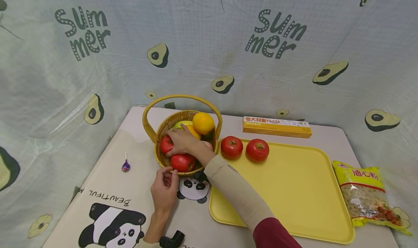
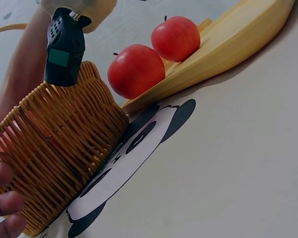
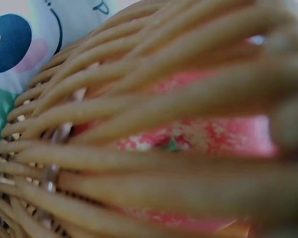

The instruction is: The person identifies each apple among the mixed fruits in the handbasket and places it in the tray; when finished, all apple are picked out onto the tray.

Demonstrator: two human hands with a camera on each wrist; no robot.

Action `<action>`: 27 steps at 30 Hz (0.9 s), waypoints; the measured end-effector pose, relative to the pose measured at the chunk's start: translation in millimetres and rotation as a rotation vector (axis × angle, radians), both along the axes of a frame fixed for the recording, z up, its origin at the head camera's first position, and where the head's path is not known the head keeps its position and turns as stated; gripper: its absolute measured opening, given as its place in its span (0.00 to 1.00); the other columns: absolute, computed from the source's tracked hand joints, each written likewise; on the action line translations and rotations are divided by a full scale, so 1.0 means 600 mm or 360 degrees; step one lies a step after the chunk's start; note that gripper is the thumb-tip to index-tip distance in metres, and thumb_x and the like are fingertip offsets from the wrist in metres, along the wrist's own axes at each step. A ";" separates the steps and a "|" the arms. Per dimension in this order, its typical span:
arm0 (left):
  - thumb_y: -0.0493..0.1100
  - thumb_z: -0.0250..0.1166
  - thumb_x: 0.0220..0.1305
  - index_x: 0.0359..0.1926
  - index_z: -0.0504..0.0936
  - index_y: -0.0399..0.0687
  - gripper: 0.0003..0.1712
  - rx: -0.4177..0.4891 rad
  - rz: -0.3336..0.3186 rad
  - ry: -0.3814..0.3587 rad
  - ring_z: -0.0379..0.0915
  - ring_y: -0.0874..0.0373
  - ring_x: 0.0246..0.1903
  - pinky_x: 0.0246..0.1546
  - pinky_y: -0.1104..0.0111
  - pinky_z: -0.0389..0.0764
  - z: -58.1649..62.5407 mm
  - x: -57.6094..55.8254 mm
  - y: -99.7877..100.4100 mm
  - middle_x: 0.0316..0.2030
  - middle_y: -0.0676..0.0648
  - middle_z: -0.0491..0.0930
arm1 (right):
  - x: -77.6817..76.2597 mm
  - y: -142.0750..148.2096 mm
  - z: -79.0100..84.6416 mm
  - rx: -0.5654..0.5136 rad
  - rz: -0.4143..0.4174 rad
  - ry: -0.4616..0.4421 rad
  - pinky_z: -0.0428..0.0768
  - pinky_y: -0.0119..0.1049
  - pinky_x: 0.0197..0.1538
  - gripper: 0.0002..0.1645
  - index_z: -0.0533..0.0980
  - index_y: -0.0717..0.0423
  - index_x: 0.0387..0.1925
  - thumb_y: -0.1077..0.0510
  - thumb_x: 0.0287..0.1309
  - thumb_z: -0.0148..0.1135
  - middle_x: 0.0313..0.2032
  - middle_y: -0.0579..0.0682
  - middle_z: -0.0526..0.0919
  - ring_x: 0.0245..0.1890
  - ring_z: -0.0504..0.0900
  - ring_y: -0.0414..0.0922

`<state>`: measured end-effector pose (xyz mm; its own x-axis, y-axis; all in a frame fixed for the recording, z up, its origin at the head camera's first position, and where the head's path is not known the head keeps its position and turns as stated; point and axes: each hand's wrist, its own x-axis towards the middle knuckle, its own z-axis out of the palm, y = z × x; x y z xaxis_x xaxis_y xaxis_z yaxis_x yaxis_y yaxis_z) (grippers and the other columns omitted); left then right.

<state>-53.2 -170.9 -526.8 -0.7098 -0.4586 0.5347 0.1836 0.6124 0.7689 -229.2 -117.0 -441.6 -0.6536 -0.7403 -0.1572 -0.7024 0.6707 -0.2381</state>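
Note:
A wicker basket (image 1: 159, 157) with a tall arched handle stands at the back, holding several fruits. My right hand (image 1: 183, 141) reaches down into it from the front right. Its thumb and fingers lie around a red apple (image 1: 166, 145) at the basket's left side. In front of that sits another red apple (image 1: 183, 163). An orange (image 1: 203, 123) rests on top at the back right, beside a partly covered green fruit (image 1: 181, 124). With curled fingers, my left hand (image 1: 164, 190) holds the front rim; its fingertips (image 2: 10, 203) show against the wicker wall in the left wrist view.
A yellow tray (image 1: 287, 190) lies to the right, with two red apples, one (image 1: 232, 147) at its back left corner and one (image 1: 257, 150) beside it. Beyond it is a pasta box (image 1: 277, 127); a pasta bag (image 1: 365, 197) lies far right. A lollipop (image 1: 125, 165) lies left.

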 end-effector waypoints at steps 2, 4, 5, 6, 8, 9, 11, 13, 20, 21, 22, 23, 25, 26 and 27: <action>0.34 0.67 0.63 0.45 0.80 0.40 0.10 -0.0002 -0.0001 0.0006 0.68 0.64 0.24 0.25 0.82 0.71 0.000 0.000 0.000 0.24 0.47 0.77 | -0.001 0.000 0.000 -0.0010 0.0003 -0.0005 0.45 0.48 0.80 0.49 0.63 0.46 0.71 0.34 0.53 0.69 0.67 0.47 0.74 0.69 0.70 0.44; 0.34 0.67 0.62 0.44 0.80 0.39 0.10 -0.0004 0.0000 0.0015 0.68 0.62 0.23 0.25 0.82 0.71 0.000 0.000 0.000 0.24 0.48 0.77 | -0.001 0.000 0.000 -0.0027 0.0006 -0.0015 0.45 0.48 0.80 0.49 0.64 0.47 0.71 0.34 0.53 0.69 0.67 0.47 0.74 0.69 0.70 0.44; 0.34 0.67 0.62 0.44 0.81 0.39 0.10 -0.0006 0.0001 0.0020 0.68 0.62 0.23 0.25 0.82 0.71 -0.001 0.000 -0.001 0.24 0.48 0.77 | -0.001 0.000 0.000 -0.0040 0.0005 -0.0023 0.45 0.48 0.80 0.49 0.64 0.47 0.71 0.35 0.53 0.70 0.66 0.47 0.74 0.69 0.70 0.44; 0.34 0.68 0.62 0.44 0.81 0.39 0.10 -0.0007 0.0000 0.0024 0.68 0.61 0.23 0.25 0.81 0.71 -0.001 0.000 -0.001 0.24 0.48 0.77 | -0.001 0.000 0.000 -0.0056 0.0002 -0.0034 0.44 0.48 0.80 0.48 0.64 0.48 0.71 0.36 0.53 0.70 0.66 0.48 0.74 0.69 0.70 0.44; 0.34 0.68 0.62 0.44 0.81 0.40 0.10 -0.0010 0.0000 0.0031 0.68 0.61 0.23 0.25 0.81 0.71 -0.001 0.000 -0.001 0.24 0.48 0.77 | -0.002 0.001 -0.001 -0.0088 -0.0004 -0.0054 0.45 0.48 0.80 0.48 0.65 0.49 0.71 0.37 0.52 0.71 0.66 0.47 0.75 0.68 0.71 0.44; 0.33 0.68 0.61 0.44 0.81 0.40 0.10 -0.0011 0.0000 0.0035 0.68 0.61 0.23 0.24 0.81 0.71 -0.001 0.000 -0.001 0.24 0.48 0.77 | -0.002 0.001 -0.002 -0.0107 -0.0006 -0.0064 0.45 0.48 0.80 0.48 0.65 0.49 0.71 0.37 0.52 0.71 0.66 0.48 0.75 0.68 0.71 0.44; 0.34 0.68 0.61 0.44 0.81 0.40 0.10 -0.0015 0.0000 0.0037 0.68 0.62 0.23 0.24 0.81 0.71 -0.001 0.000 -0.001 0.24 0.49 0.77 | -0.003 0.002 -0.003 -0.0158 -0.0004 -0.0082 0.45 0.47 0.80 0.48 0.65 0.50 0.70 0.39 0.52 0.71 0.65 0.48 0.76 0.67 0.72 0.45; 0.34 0.68 0.61 0.44 0.81 0.40 0.10 -0.0014 0.0000 0.0040 0.68 0.62 0.23 0.25 0.81 0.71 0.000 0.001 -0.001 0.24 0.49 0.77 | -0.004 0.004 -0.005 -0.0212 0.0006 -0.0097 0.45 0.47 0.80 0.48 0.66 0.51 0.70 0.40 0.52 0.71 0.64 0.48 0.76 0.66 0.72 0.45; 0.34 0.68 0.61 0.44 0.81 0.39 0.10 -0.0013 -0.0004 0.0033 0.68 0.63 0.23 0.25 0.82 0.71 -0.001 -0.001 -0.001 0.24 0.48 0.77 | -0.006 0.013 -0.004 -0.0445 0.0041 -0.0206 0.66 0.44 0.72 0.48 0.66 0.51 0.70 0.43 0.49 0.72 0.63 0.49 0.76 0.64 0.70 0.47; 0.34 0.68 0.62 0.44 0.81 0.39 0.10 -0.0006 -0.0005 0.0021 0.68 0.64 0.23 0.25 0.82 0.71 -0.001 -0.001 -0.001 0.24 0.48 0.77 | -0.006 0.015 -0.003 -0.0476 0.0041 -0.0235 0.70 0.43 0.69 0.48 0.65 0.50 0.70 0.44 0.49 0.72 0.63 0.49 0.75 0.63 0.69 0.47; 0.34 0.68 0.62 0.44 0.80 0.39 0.10 -0.0004 -0.0007 0.0012 0.68 0.64 0.24 0.25 0.82 0.71 -0.002 -0.001 -0.001 0.24 0.48 0.77 | -0.006 0.016 -0.002 -0.0503 0.0040 -0.0265 0.74 0.42 0.65 0.47 0.65 0.50 0.70 0.45 0.48 0.72 0.63 0.48 0.75 0.63 0.69 0.46; 0.34 0.68 0.62 0.44 0.80 0.39 0.10 -0.0006 -0.0005 0.0005 0.68 0.64 0.24 0.25 0.82 0.71 -0.002 -0.001 -0.001 0.24 0.48 0.77 | -0.005 0.017 0.000 -0.0532 0.0038 -0.0296 0.77 0.42 0.62 0.48 0.65 0.50 0.70 0.45 0.48 0.73 0.63 0.48 0.75 0.62 0.69 0.46; 0.35 0.67 0.62 0.44 0.80 0.39 0.10 0.0002 -0.0007 -0.0015 0.67 0.65 0.24 0.25 0.82 0.71 -0.002 -0.001 -0.001 0.24 0.47 0.77 | -0.004 0.020 0.003 -0.0576 0.0035 -0.0358 0.78 0.42 0.61 0.47 0.65 0.50 0.70 0.47 0.48 0.73 0.63 0.48 0.75 0.62 0.69 0.46; 0.35 0.68 0.62 0.44 0.80 0.39 0.10 0.0000 -0.0003 -0.0019 0.67 0.65 0.24 0.25 0.82 0.70 -0.003 -0.001 -0.001 0.24 0.47 0.77 | -0.003 0.021 0.004 -0.0586 0.0029 -0.0379 0.78 0.42 0.60 0.47 0.65 0.49 0.69 0.47 0.47 0.73 0.63 0.47 0.74 0.62 0.69 0.45; 0.35 0.68 0.62 0.44 0.80 0.39 0.10 -0.0001 -0.0002 -0.0016 0.67 0.65 0.24 0.25 0.83 0.70 -0.003 -0.001 -0.001 0.24 0.47 0.77 | -0.002 0.022 0.005 -0.0598 0.0023 -0.0401 0.79 0.43 0.60 0.47 0.65 0.48 0.69 0.47 0.47 0.73 0.62 0.47 0.74 0.62 0.68 0.45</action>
<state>-53.9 -171.5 -528.5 -0.7156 -0.4573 0.5280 0.1766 0.6130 0.7701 -230.7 -103.7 -438.6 -0.6188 -0.7850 -0.0288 -0.5997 0.4958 -0.6281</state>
